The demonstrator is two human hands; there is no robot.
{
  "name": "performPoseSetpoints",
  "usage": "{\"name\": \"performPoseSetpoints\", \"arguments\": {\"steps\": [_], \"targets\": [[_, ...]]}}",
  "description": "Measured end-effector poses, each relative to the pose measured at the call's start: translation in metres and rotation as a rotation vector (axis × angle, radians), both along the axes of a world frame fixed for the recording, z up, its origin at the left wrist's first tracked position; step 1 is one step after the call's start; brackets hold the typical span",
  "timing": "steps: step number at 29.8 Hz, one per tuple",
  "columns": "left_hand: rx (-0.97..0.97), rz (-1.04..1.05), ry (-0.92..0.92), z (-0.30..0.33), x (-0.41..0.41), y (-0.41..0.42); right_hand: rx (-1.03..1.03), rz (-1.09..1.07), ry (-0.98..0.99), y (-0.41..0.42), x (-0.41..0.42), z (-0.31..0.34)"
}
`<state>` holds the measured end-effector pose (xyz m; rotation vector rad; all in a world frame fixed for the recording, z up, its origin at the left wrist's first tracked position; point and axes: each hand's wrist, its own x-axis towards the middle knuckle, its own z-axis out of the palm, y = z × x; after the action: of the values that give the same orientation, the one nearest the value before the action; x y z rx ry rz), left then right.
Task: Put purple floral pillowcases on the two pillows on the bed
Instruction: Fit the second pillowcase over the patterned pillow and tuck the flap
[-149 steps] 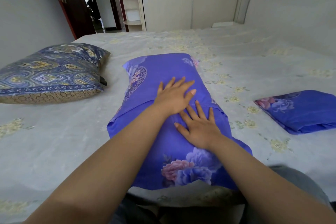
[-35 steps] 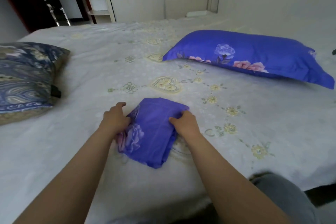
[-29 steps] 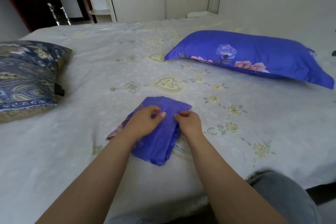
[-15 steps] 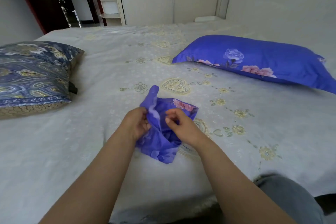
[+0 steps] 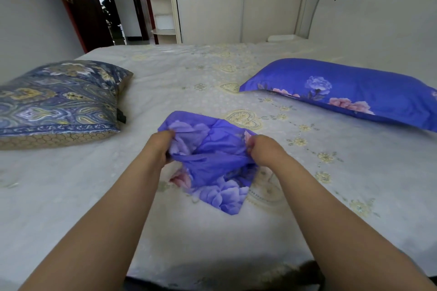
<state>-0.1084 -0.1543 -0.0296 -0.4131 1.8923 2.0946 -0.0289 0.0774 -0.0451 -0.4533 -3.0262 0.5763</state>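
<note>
A purple floral pillowcase [image 5: 212, 163] hangs partly unfolded just above the bed in front of me. My left hand [image 5: 159, 146] grips its left edge and my right hand [image 5: 262, 149] grips its right edge, spreading the fabric between them. Its lower corner rests on the sheet. A pillow in a purple floral case [image 5: 343, 92] lies at the right near the headboard. A second pillow with a blue and gold paisley cover [image 5: 59, 99] lies at the left.
The bed [image 5: 189, 73] has a pale sheet with yellow heart and flower embroidery. A white headboard [image 5: 378, 7] stands at the right. White wardrobe doors [image 5: 236, 14] and a dark open doorway [image 5: 104, 0] are beyond the far edge.
The folded pillowcase has been lifted off the sheet and pulled open. My hands have moved apart, each gripping one edge, and the fabric now spreads wider than half a second ago.
</note>
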Motion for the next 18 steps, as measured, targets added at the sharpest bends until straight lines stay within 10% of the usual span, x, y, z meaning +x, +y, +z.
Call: {"name": "performPoseSetpoints", "arguments": {"steps": [5,9,18], "targets": [[0.586,0.436,0.108,0.040,-0.012,-0.026,-1.047,-0.116,0.489,0.018,0.002,0.067],[0.698,0.570,0.226,0.081,-0.018,-0.049,-1.804,0.006,0.826,0.032,0.006,0.127],[0.979,0.564,0.346,0.130,-0.032,-0.106,-1.095,-0.585,1.143,0.094,-0.005,0.169]]}}
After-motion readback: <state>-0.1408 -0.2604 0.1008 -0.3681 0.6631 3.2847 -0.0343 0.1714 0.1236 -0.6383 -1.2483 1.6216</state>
